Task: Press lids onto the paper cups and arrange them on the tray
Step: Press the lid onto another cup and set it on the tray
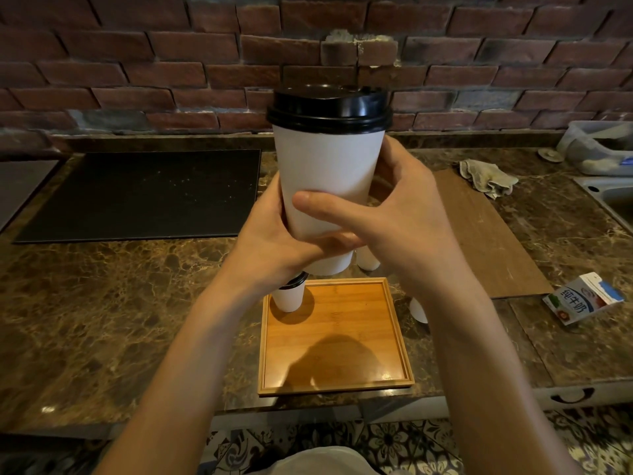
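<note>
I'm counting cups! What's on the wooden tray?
One white cup with a black lid stands in the tray's far left corner, its top partly hidden behind the left hand. Otherwise only bare wood shows.

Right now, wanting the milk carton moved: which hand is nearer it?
Right. The right hand grips the lidded cup on the side toward the milk carton; the left hand grips its far side.

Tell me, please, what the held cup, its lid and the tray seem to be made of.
The held cup: probably paper, matte white, no shine. Its lid: likely plastic, glossy black, with light reflections on its rim. The tray: wood, perhaps bamboo, varnished; grain lines and a bright glare show.
</note>
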The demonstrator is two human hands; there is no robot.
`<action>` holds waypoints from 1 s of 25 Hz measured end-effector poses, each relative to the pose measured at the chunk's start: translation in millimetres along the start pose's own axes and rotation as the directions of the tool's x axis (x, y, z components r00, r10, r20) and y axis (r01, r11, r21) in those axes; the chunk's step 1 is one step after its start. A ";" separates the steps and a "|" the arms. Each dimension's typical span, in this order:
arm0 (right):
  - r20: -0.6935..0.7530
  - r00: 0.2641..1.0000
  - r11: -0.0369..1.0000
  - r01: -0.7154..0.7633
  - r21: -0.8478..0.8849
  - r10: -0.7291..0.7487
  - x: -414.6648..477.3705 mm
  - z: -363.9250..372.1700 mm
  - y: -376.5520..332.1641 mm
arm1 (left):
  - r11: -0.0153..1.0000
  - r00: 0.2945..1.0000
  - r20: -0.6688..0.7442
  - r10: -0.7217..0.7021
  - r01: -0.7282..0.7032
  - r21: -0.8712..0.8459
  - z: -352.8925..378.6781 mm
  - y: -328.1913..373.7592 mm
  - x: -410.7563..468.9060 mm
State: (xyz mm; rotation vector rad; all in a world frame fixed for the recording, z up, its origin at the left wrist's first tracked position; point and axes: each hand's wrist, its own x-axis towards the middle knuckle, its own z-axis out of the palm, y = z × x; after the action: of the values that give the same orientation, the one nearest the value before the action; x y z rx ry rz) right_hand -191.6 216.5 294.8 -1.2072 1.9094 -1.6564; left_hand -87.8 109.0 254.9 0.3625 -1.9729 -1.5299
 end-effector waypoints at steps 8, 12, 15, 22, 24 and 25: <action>0.174 0.983 0.994 0.045 0.101 -0.062 4.6 -13.6 0.8 | 0.995 0.986 0.165 0.019 -0.002 -0.104 -9.8 6.5 -0.3; 0.282 0.956 0.976 0.022 0.216 -0.084 3.1 -16.4 3.6 | 0.986 0.962 0.271 0.021 0.025 -0.164 -13.4 8.4 -3.5; 0.330 0.939 0.965 0.005 0.260 -0.094 3.5 -17.3 4.8 | 0.977 0.943 0.331 0.024 0.048 -0.207 -16.6 8.5 -6.1; 0.304 0.950 0.976 0.005 0.219 -0.073 3.0 -15.0 1.9 | 0.981 0.968 0.251 0.000 0.049 -0.188 -16.4 6.2 -5.1; 0.273 0.959 0.984 0.025 0.178 -0.074 2.6 -13.2 -0.9 | 0.987 0.975 0.220 0.001 0.034 -0.156 -15.3 5.6 -4.2; 0.256 0.964 0.987 0.036 0.158 -0.076 2.4 -12.6 -2.3 | 0.991 0.981 0.195 0.003 0.024 -0.135 -14.1 5.3 -3.6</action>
State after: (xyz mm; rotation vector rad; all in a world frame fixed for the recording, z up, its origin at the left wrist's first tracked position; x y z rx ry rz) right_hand -201.2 222.8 300.9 -1.3525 1.5756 -1.5506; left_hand -75.6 101.6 261.0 0.1719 -1.9999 -1.7541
